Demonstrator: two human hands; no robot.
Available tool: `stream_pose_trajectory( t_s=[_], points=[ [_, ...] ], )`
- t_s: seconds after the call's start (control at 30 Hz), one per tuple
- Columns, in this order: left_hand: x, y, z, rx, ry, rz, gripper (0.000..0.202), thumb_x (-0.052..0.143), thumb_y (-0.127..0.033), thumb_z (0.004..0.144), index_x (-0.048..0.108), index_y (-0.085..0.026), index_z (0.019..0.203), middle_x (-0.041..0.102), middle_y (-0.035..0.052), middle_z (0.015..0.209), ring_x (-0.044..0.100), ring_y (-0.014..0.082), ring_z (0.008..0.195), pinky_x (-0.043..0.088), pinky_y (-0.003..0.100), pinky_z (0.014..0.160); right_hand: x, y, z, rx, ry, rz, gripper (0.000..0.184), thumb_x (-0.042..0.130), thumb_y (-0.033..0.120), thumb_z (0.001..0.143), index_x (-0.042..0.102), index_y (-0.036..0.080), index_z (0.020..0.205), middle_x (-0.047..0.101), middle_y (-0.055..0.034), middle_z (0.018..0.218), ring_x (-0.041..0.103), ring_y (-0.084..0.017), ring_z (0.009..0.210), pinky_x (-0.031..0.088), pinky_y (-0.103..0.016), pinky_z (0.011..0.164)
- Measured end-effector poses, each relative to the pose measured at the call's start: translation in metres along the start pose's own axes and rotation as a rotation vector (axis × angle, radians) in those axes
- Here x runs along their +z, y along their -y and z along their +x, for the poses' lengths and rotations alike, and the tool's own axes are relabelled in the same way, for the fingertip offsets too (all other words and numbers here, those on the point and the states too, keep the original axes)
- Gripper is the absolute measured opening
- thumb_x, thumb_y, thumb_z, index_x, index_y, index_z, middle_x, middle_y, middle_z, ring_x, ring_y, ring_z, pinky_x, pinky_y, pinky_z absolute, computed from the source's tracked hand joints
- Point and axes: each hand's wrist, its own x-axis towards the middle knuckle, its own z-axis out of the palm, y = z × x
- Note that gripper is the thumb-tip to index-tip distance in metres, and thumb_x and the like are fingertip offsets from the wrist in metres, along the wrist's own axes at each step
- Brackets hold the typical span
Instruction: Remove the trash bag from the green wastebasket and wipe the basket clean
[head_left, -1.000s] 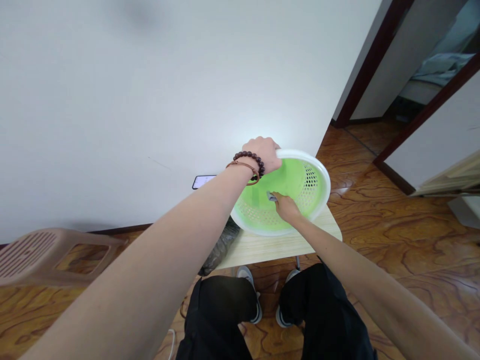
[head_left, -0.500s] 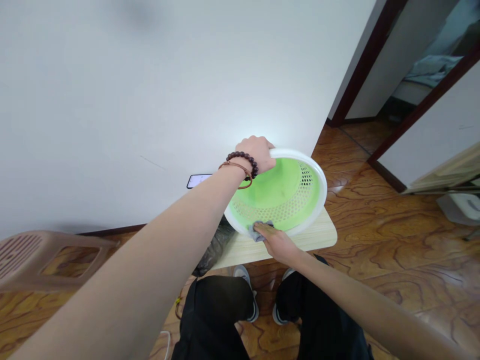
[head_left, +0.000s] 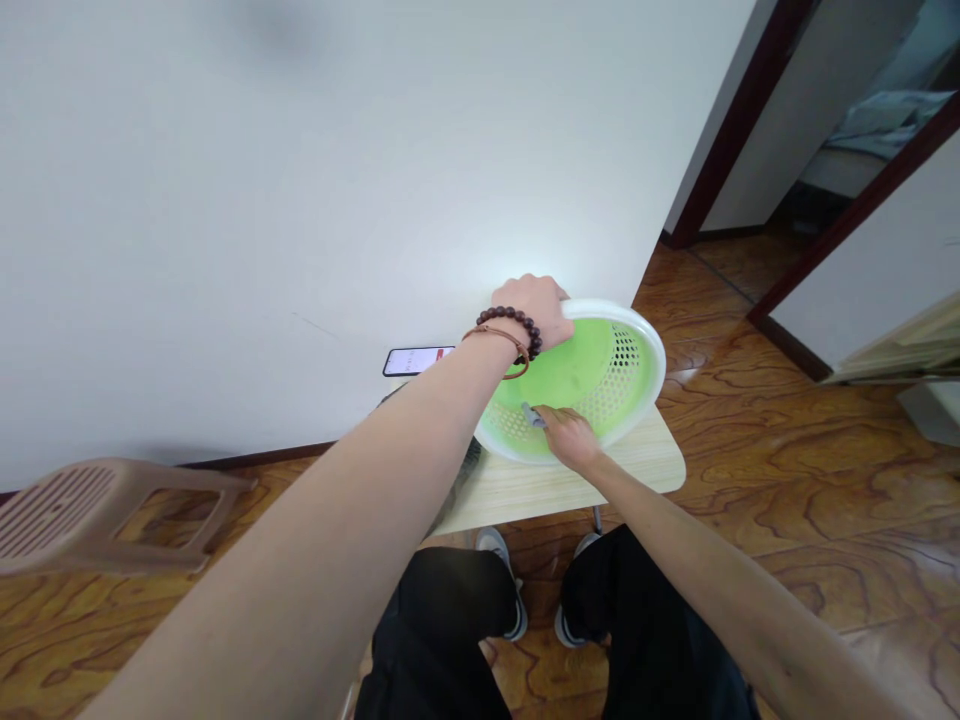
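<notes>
A green plastic basket (head_left: 652, 365) with a white rim and perforated sides is tilted on a small pale wooden table (head_left: 517, 500), its mouth toward me. My left hand (head_left: 536, 305), with a beaded bracelet and a cord at the wrist, is closed over the basket's far rim. Inside the near wall, my right hand (head_left: 571, 438) pinches a grey cloth (head_left: 534, 416); whether the cloth presses on the plastic I cannot tell. Part of the basket's left side is hidden behind my left forearm.
A phone (head_left: 416, 360) with a lit screen lies by the wall at the table's back left. A dark bag (head_left: 457, 490) sits partly behind my left arm. On the floor at left is a brown plastic stool (head_left: 127, 515); a doorway stands at right.
My right hand has moved the cloth from the near rim up into the basket. The basket and my left hand appear slightly further right, as the whole view has shifted.
</notes>
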Motion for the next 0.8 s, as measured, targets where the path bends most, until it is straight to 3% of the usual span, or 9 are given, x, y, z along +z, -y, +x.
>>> stream_pose_trajectory(
  t_s=[0.13,0.27,0.37,0.43,0.5,0.67,0.8],
  points=[
    [-0.003,0.002,-0.007,0.01,-0.003,0.003,0.042,0.051,-0.048,0.072,0.063,-0.031,0.109,0.066,0.0052,0.093,0.059,0.0221,0.083,0.045,0.034,0.073,-0.021,-0.001,-0.009,0.074,0.101,0.004,0.044,0.034,0.011,0.084,0.045,0.015,0.126,0.06,-0.0101,0.114,0.057,-0.02,0.098,0.039,-0.032,0.088],
    [-0.008,0.011,-0.027,0.07,-0.109,-0.018,0.055,0.04,-0.058,0.077,0.055,-0.025,0.118,0.065,0.0053,0.106,0.058,0.0199,0.092,0.042,0.03,0.082,-0.052,-0.012,-0.019,0.132,0.169,-0.029,0.045,0.031,0.011,0.085,0.043,0.017,0.128,0.062,-0.0107,0.111,0.058,-0.021,0.095,0.042,-0.032,0.081],
    [-0.018,0.015,-0.04,0.021,-0.122,0.081,0.058,0.038,-0.045,0.082,0.034,-0.027,0.136,0.063,0.0068,0.11,0.058,0.0208,0.094,0.042,0.03,0.081,-0.08,-0.022,-0.02,0.091,0.213,-0.087,0.042,0.031,0.013,0.086,0.047,0.019,0.125,0.064,-0.0102,0.104,0.06,-0.023,0.09,0.043,-0.034,0.077],
    [-0.027,0.016,-0.042,0.034,-0.094,0.161,0.068,0.043,-0.034,0.079,0.017,-0.031,0.142,0.061,0.0065,0.116,0.058,0.0217,0.095,0.042,0.031,0.08,-0.096,-0.025,-0.016,0.029,0.223,-0.114,0.041,0.032,0.015,0.087,0.049,0.02,0.123,0.065,-0.0099,0.102,0.06,-0.023,0.089,0.043,-0.034,0.077],
    [-0.034,0.017,-0.036,0.082,-0.084,0.211,0.077,0.047,-0.026,0.074,0.01,-0.033,0.142,0.056,0.0059,0.123,0.057,0.0226,0.098,0.042,0.032,0.082,-0.106,-0.026,-0.011,-0.029,0.235,-0.121,0.04,0.033,0.016,0.087,0.05,0.021,0.122,0.065,-0.0094,0.103,0.06,-0.024,0.09,0.043,-0.034,0.078],
    [-0.034,0.019,-0.012,0.232,-0.026,0.171,0.068,0.046,-0.025,0.072,0.029,-0.031,0.138,0.057,0.003,0.123,0.056,0.0199,0.103,0.041,0.027,0.085,-0.104,-0.024,0.004,-0.036,0.249,-0.068,0.042,0.035,0.011,0.083,0.053,0.02,0.12,0.065,-0.0085,0.106,0.061,-0.023,0.091,0.043,-0.033,0.078],
    [-0.027,0.017,-0.001,0.233,0.025,0.113,0.056,0.047,-0.023,0.07,0.047,-0.03,0.125,0.066,0.0018,0.1,0.06,0.0171,0.088,0.044,0.023,0.074,-0.089,-0.03,0.016,0.103,0.074,0.058,0.044,0.03,0.009,0.086,0.047,0.015,0.125,0.063,-0.01,0.111,0.058,-0.02,0.098,0.041,-0.03,0.084]
  ],
)
